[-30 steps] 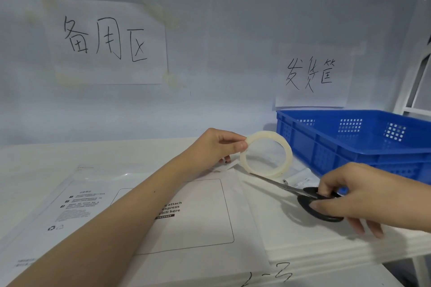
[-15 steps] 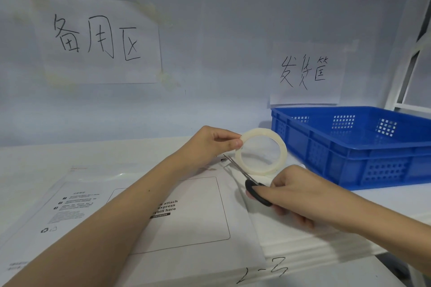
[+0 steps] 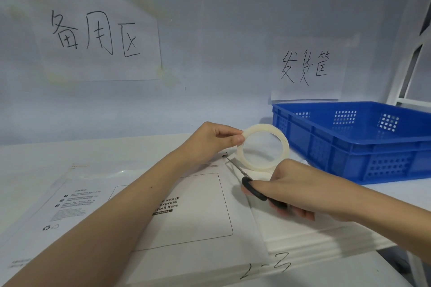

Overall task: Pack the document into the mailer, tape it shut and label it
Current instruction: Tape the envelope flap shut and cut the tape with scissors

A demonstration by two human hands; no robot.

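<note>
A white mailer [image 3: 191, 207] with a printed waybill frame lies flat on the white shelf. My left hand [image 3: 210, 140] pinches a translucent roll of tape [image 3: 285, 147] and holds it upright just above the mailer's far right corner. My right hand [image 3: 293, 189] grips black-handled scissors [image 3: 254, 190]. Their thin blades point up-left to the spot under the roll, where the pulled tape meets the mailer. The document is not visible.
A blue plastic crate [image 3: 363, 144] stands on the shelf at the right, close behind my right hand. Two handwritten paper signs [image 3: 100, 37] hang on the back wall. The shelf's front edge [image 3: 314, 249] runs just below my right wrist.
My right hand has brought the scissors leftward from beside the crate, so the blades now reach under the tape roll. My left hand keeps the roll in place.
</note>
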